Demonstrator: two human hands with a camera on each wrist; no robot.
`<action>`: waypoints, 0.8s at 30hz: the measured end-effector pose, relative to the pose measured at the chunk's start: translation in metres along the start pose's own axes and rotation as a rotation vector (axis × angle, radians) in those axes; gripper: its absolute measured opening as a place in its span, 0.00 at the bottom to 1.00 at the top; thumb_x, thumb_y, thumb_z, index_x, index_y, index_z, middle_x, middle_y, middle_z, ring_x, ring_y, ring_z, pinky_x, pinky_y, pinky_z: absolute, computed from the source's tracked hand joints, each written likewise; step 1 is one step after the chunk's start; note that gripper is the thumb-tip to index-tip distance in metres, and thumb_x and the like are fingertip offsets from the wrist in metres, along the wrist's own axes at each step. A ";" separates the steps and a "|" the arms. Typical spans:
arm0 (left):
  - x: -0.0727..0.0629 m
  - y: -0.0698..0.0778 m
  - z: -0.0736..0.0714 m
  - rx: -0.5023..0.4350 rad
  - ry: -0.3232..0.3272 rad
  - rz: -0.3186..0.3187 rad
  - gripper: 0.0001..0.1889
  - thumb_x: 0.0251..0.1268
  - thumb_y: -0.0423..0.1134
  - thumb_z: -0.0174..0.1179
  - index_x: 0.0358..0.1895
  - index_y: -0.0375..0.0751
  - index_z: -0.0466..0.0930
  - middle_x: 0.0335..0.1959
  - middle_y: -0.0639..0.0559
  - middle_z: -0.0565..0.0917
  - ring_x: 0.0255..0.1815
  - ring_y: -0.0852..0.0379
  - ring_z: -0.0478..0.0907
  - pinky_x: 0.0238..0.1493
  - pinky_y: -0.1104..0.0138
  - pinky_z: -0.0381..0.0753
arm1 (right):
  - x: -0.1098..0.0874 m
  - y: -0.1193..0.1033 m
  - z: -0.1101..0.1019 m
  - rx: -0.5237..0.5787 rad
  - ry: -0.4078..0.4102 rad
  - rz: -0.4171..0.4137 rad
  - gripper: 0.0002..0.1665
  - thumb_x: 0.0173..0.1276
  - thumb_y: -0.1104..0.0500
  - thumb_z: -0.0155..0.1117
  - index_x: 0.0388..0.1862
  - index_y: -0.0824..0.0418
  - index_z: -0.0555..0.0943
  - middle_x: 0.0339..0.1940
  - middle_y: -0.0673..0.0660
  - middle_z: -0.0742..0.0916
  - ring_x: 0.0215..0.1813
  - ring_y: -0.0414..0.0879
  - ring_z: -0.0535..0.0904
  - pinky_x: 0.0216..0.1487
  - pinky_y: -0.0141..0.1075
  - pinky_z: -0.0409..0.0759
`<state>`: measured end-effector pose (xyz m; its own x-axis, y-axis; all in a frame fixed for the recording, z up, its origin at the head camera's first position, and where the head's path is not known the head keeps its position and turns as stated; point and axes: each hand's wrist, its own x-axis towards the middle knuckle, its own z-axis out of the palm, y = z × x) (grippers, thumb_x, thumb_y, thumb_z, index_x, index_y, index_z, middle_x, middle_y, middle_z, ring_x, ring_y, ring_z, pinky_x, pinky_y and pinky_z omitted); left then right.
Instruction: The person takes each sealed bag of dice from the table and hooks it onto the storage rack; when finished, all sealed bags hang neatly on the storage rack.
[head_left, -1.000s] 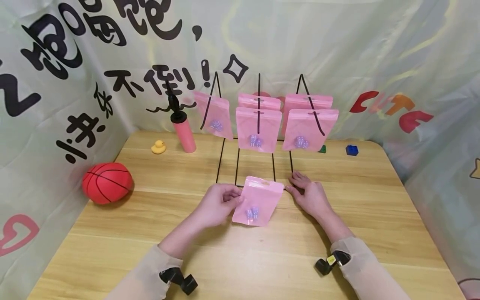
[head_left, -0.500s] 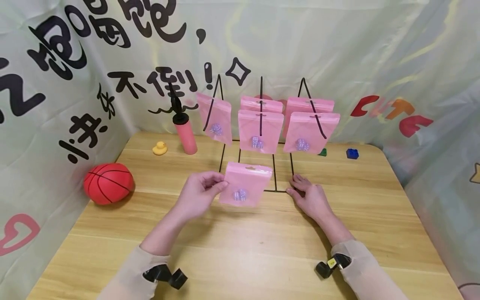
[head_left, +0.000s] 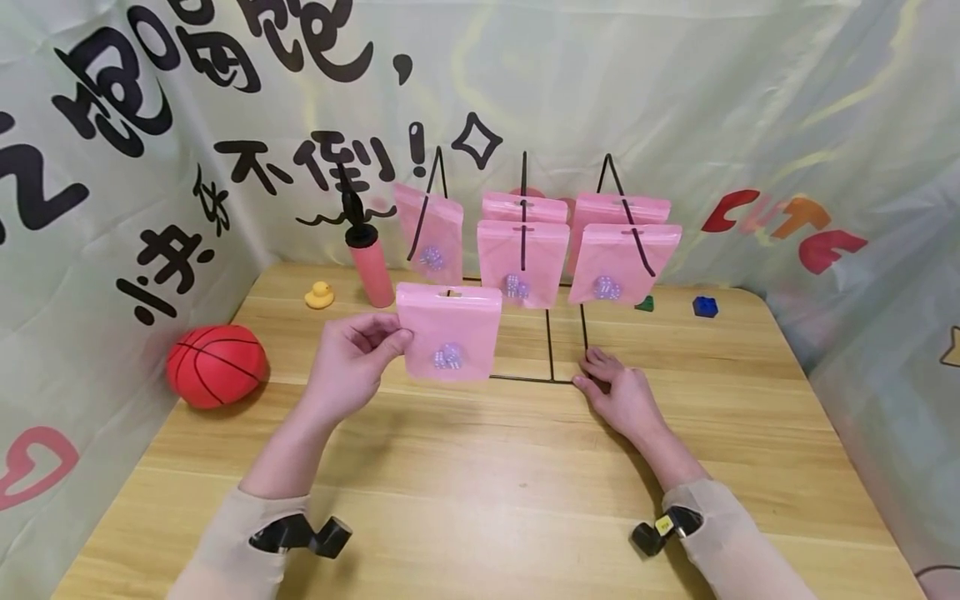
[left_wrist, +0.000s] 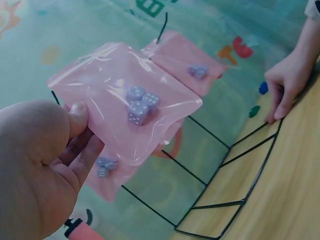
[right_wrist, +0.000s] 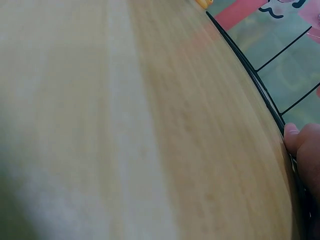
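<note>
My left hand [head_left: 348, 367] pinches the left edge of a pink zip bag [head_left: 457, 329] between thumb and fingers. The bag hangs in the air before the left arm of a black wire display rack [head_left: 550, 346]. Several pale purple dice [left_wrist: 142, 105] show through its film in the left wrist view. At the rack's front right corner, my right hand [head_left: 618, 396] grips the base wire low on the table. Other pink bags hang from the rack: one on the left arm [head_left: 431, 225], others in the middle [head_left: 545, 258] and on the right [head_left: 611, 262].
A red basketball [head_left: 216, 367] lies at the table's left edge. Behind it are a yellow rubber duck [head_left: 319, 296] and a pink hand pump [head_left: 371, 271]. Green [head_left: 645, 304] and blue [head_left: 705, 307] toy bricks lie at the back right. A printed cloth [head_left: 750, 100] surrounds the table.
My left hand has carried the pink zip bag up and leftward from the rack's front edge, turning it more upright. The right hand stays at the rack's corner.
</note>
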<state>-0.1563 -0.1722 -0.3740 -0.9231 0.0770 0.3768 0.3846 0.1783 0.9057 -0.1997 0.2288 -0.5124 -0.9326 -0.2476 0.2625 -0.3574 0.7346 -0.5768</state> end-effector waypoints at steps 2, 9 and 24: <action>0.002 0.002 -0.004 -0.012 0.013 0.002 0.03 0.69 0.21 0.67 0.41 0.22 0.86 0.31 0.48 0.88 0.32 0.58 0.84 0.36 0.69 0.87 | 0.000 0.000 0.000 0.001 0.000 0.002 0.25 0.75 0.58 0.72 0.64 0.72 0.83 0.67 0.71 0.81 0.72 0.67 0.75 0.71 0.63 0.72; 0.006 0.011 -0.017 0.007 0.068 -0.014 0.05 0.69 0.20 0.67 0.43 0.20 0.85 0.32 0.53 0.88 0.33 0.59 0.85 0.38 0.70 0.88 | 0.000 -0.001 0.000 0.000 -0.001 0.006 0.25 0.75 0.58 0.73 0.64 0.72 0.83 0.67 0.71 0.81 0.72 0.67 0.75 0.71 0.63 0.72; 0.021 0.000 -0.031 -0.018 0.124 -0.109 0.08 0.72 0.22 0.65 0.47 0.15 0.82 0.32 0.57 0.88 0.34 0.61 0.86 0.43 0.67 0.90 | 0.001 0.001 0.000 0.010 0.007 0.007 0.25 0.75 0.58 0.73 0.63 0.72 0.83 0.67 0.71 0.81 0.72 0.67 0.75 0.71 0.63 0.72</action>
<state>-0.1759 -0.2010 -0.3602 -0.9532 -0.0635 0.2957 0.2827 0.1610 0.9456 -0.2006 0.2290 -0.5130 -0.9347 -0.2384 0.2635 -0.3514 0.7298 -0.5864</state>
